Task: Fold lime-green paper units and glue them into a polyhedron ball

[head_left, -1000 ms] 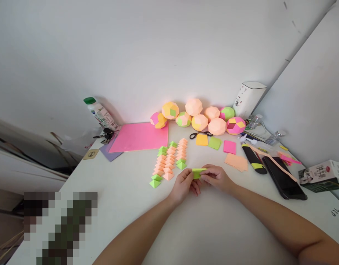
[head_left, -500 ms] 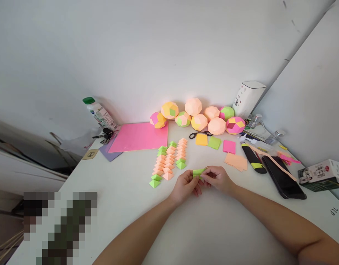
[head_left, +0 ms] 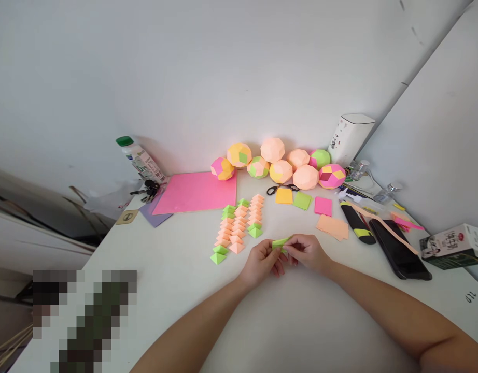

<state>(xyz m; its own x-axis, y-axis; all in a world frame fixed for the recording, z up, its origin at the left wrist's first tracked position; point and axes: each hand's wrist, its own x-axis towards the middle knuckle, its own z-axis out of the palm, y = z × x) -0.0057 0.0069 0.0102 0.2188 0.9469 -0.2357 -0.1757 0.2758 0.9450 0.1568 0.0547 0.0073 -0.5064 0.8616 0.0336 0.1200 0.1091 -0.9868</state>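
Observation:
A small folded green paper piece (head_left: pixel 280 242) is pinched between both my hands just above the white table (head_left: pixel 177 269). My left hand (head_left: pixel 261 262) grips its left end with closed fingers. My right hand (head_left: pixel 307 252) pinches its right end. To the left of my hands lie rows of folded orange and green paper units (head_left: pixel 239 225). Small stacks of yellow (head_left: pixel 284 196), green (head_left: pixel 303 201), pink (head_left: pixel 323 206) and orange (head_left: pixel 333 227) square papers lie beyond my hands.
Several paper polyhedron balls (head_left: pixel 285 163) line the wall. A large pink sheet (head_left: pixel 196 191), black scissors (head_left: pixel 280 188), a bottle (head_left: pixel 140 158), keys (head_left: pixel 148 190), a white box (head_left: pixel 350 137), a phone (head_left: pixel 400 248), a marker (head_left: pixel 357 224) and a carton (head_left: pixel 454 246) lie around.
The green piece has tilted slightly and my fingers have shifted along it; both hands stay in the same spot.

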